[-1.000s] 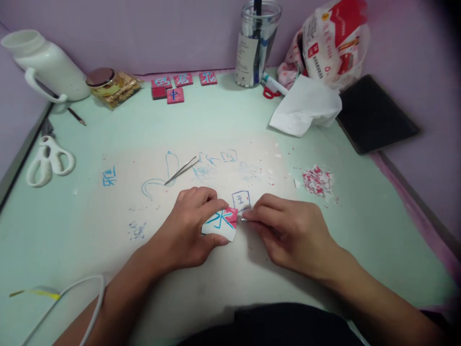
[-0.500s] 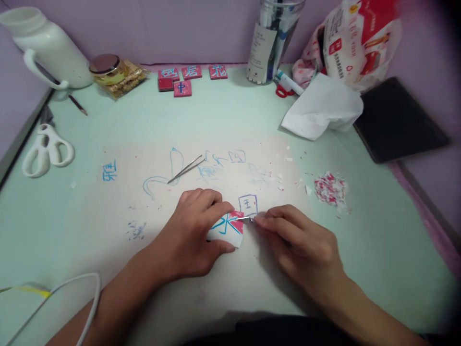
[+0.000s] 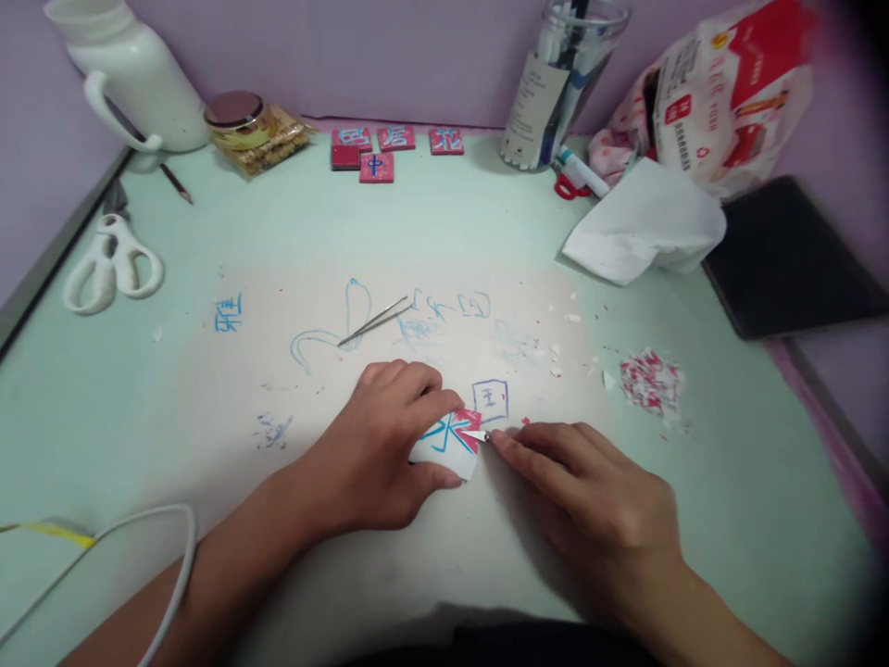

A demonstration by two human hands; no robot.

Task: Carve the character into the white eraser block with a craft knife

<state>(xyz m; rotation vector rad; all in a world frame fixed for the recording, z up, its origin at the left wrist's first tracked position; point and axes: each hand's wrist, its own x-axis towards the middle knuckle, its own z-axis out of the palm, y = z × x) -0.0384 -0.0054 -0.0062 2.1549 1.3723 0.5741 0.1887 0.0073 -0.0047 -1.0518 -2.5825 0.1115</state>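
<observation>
My left hand (image 3: 395, 445) pins a small rubber carving block (image 3: 441, 454) to the table, thumb at its near edge and index finger at its far edge. Its top is white with blue strokes, and its right corner shows red. Pinched in the fingers of my right hand (image 3: 590, 482) is a craft knife (image 3: 477, 435), its pointed blade over the red corner. Most of the knife's handle is hidden by the hand. A small red scrap (image 3: 526, 421) appears just beyond my right fingers. Past my left hand lie metal tweezers (image 3: 373, 321).
Red and white shavings (image 3: 651, 382) are heaped at right. Carved red blocks (image 3: 376, 167) sit at the back, near a jar of pens (image 3: 538, 102). White scissors (image 3: 115, 264), a white jug (image 3: 143, 83) and a cable (image 3: 187, 547) are left; a tissue (image 3: 645, 222) and dark tablet (image 3: 792, 259) are right.
My view has shifted, so most things appear further right. The knife blade has turned to show a broader face and sits slightly lower on the red corner. A red scrap now shows by my right hand.
</observation>
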